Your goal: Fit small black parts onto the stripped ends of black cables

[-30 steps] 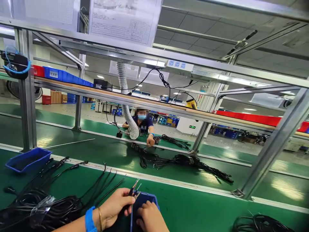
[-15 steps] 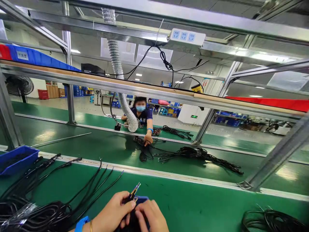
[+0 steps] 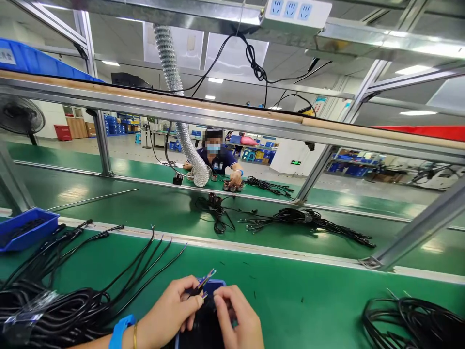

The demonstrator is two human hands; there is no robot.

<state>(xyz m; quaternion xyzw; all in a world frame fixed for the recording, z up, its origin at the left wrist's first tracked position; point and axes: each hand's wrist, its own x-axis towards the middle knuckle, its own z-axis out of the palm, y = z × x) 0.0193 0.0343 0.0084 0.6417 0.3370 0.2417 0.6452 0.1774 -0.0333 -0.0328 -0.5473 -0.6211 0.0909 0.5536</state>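
Note:
Pinched between thumb and fingers of my left hand (image 3: 176, 308) are black cables (image 3: 199, 288), their thin coloured wire ends pointing up and to the right. My right hand (image 3: 240, 315) is beside them, slightly apart, with thumb and fingers curled together; whatever is in that pinch is too small or hidden to make out. Below both hands is a small blue bin (image 3: 218, 282) with dark contents, partly covered by the hands. To the left lies a large bundle of black cables (image 3: 72, 308), partly wrapped in clear film, several ends stretching toward the bench's back edge.
A blue tray (image 3: 47, 219) holds black parts at the left. A black cable coil (image 3: 381, 315) lies at the right. Metal uprights (image 3: 417, 223) and a shelf beam (image 3: 218, 110) frame the bench. Across it, a co-worker (image 3: 227, 160) handles copper-coloured parts near another cable bundle (image 3: 305, 215).
My right hand has moved slightly right, away from the wire ends. The co-worker's arm has drawn back from the middle strip to the copper-coloured parts. My view has tilted down a little.

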